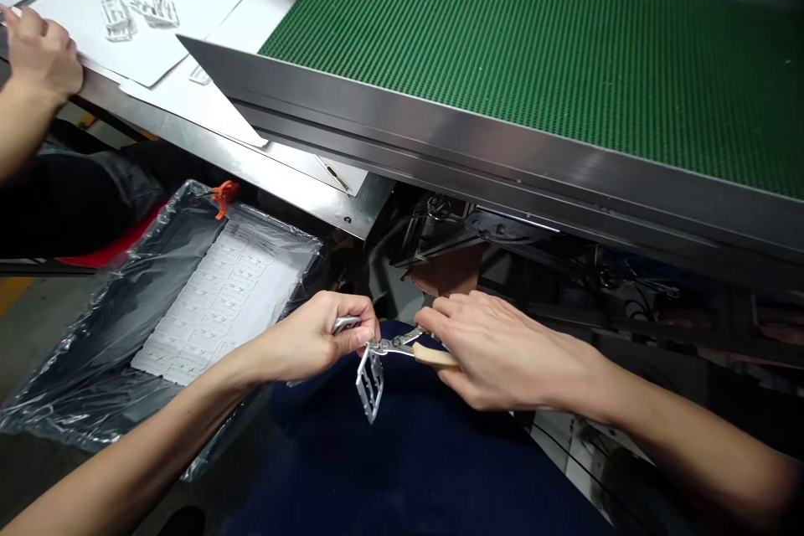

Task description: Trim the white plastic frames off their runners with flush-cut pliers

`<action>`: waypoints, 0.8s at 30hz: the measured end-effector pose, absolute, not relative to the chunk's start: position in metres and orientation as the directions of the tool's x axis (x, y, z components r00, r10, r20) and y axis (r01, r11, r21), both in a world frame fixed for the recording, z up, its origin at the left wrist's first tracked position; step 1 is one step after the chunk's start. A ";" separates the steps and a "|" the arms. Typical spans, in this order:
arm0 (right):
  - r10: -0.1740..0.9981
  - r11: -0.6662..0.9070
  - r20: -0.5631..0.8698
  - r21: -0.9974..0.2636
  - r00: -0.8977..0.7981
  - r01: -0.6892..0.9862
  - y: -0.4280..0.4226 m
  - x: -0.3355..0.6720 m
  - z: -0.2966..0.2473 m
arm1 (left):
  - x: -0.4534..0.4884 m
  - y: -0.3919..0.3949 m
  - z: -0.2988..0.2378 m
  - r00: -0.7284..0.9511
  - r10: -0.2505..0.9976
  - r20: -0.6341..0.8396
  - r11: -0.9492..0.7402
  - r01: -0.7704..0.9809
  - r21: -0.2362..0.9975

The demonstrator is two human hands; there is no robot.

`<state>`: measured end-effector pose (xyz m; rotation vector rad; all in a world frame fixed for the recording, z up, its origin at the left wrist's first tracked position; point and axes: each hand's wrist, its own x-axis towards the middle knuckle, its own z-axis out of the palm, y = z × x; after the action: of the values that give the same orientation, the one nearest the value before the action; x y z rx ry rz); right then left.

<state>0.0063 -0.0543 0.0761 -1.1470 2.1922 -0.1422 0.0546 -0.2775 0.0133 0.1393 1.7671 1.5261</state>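
My left hand (336,337) pinches a small white plastic frame (370,385) that hangs below the fingertips, its inside crossed by thin bars. Part of the piece is hidden in the curled fingers. My right hand (496,347) is closed round a pair of cutting pliers (402,342) with pale handles. The pliers' jaws meet the upper end of the frame, right beside my left fingertips; whether they are fully closed on it I cannot tell. Both hands are over my dark blue lap (402,469).
To the left, a plastic-lined crate (106,335) holds rows of flat white parts (207,301); an orange clip (224,197) sits on its rim. Ahead is a green conveyor belt (533,50) with a metal side rail. Another person's hand (43,54) rests by papers with white plastic pieces (154,8).
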 end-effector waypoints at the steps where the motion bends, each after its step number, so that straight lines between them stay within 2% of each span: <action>1: -0.771 0.605 -0.494 -0.370 -0.402 -0.705 -0.055 0.005 0.077 | 0.055 -0.277 0.013 -0.687 0.549 -0.476 0.272 -0.391 0.879; 14: -0.768 0.566 -0.523 -0.285 -0.369 -0.774 -0.074 -0.005 0.096 | 0.049 -0.270 0.019 -0.672 0.558 -0.487 0.278 -0.402 0.872; 19: -0.756 0.618 -0.549 -0.420 -0.356 -0.665 -0.076 -0.014 0.091 | 0.050 -0.269 0.015 -0.672 0.550 -0.495 0.254 -0.431 0.866; 24: -0.711 0.702 -0.592 -0.575 -0.379 -0.420 -0.048 -0.020 0.067 | 0.058 -0.270 0.008 -0.713 0.478 -0.514 0.132 -0.520 0.844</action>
<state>-0.0198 -0.0477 0.0668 -0.8656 2.0243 -0.4168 0.0577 -0.2700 0.0075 -0.0419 1.6607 1.6830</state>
